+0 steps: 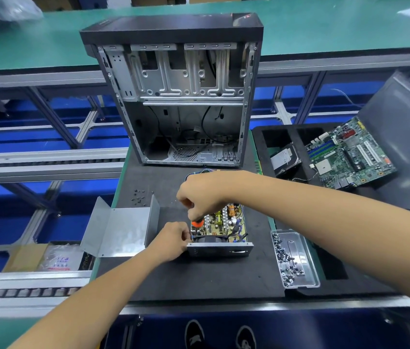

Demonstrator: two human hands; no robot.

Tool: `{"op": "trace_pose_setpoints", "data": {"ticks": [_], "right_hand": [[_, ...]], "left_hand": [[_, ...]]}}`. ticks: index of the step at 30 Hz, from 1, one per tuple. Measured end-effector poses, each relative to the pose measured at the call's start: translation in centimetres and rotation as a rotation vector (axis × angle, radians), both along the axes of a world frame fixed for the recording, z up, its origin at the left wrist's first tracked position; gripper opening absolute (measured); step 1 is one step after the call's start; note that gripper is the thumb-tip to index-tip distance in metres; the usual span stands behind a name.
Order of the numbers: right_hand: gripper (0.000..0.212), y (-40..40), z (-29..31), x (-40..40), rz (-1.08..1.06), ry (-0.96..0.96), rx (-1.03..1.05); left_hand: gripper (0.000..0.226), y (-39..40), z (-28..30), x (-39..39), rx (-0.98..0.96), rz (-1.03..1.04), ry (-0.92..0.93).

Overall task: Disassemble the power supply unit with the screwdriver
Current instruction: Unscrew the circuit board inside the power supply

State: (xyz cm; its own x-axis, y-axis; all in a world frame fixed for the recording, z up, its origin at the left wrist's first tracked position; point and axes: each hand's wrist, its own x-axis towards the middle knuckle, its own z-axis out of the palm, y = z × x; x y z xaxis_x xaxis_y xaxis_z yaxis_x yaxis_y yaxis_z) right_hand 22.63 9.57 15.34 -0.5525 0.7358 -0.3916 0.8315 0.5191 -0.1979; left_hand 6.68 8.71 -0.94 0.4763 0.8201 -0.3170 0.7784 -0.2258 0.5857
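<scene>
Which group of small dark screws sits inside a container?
The screws in the clear plastic tray right of the power supply; the others lie loose on the black mat.

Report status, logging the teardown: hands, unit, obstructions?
Right hand grips orange-handled screwdriver. Left hand steadies open metal power supply unit. Nothing blocking.

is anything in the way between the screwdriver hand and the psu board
Nothing visible. The right hand grips the screwdriver directly over the left corner of the open power supply unit. Its cover lies off to the left, and the left hand holds the unit's left side.
</scene>
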Motion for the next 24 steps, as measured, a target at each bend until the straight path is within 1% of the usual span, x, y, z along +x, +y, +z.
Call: {"op": "trace_pose_setpoints", "data": {"ticks": [3,7,9,12,14,16,19,21,23,24], "right_hand": [[0.017,-0.1,0.0,-0.3,0.003,-0.017,-0.001],[0.019,0.0,0.2,-0.6,0.011,-0.031,-0.023],[0.018,0.4,0.2,-0.5,0.017,-0.093,-0.083],[0.018,0.8,-0.2,-0.8,0.005,-0.236,-0.178],[0.027,0.8,0.0,-1.2,0.0,-0.262,-0.186],[0.034,0.8,0.4,-1.6,-0.012,-0.245,-0.168],[0.032,1.4,1.5,-2.1,0.025,-0.253,-0.046],[0.03,2.1,2.3,-2.2,0.022,-0.245,0.01],[0.031,3.1,2.9,-2.0,-0.021,-0.214,0.057],[0.031,3.6,3.1,-1.9,-0.046,-0.202,0.078]], "left_hand": [[0.014,0.3,0.4,0.3,-0.006,0.01,0.009],[0.017,0.9,1.5,0.5,-0.019,0.069,-0.028],[0.021,1.2,2.2,0.2,-0.007,0.098,-0.03],[0.019,1.7,3.4,-0.5,-0.016,0.152,-0.062],[0.02,2.1,4.5,-0.6,-0.03,0.168,-0.121],[0.026,2.8,6.1,-0.5,0.015,0.181,-0.157],[0.032,4.4,8.6,-0.8,0.121,0.221,-0.183],[0.025,6.0,9.8,-1.5,0.164,0.254,-0.198],[0.012,8.0,10.8,-2.4,0.205,0.283,-0.172],[0.01,9.0,11.0,-2.9,0.219,0.299,-0.151]]}}
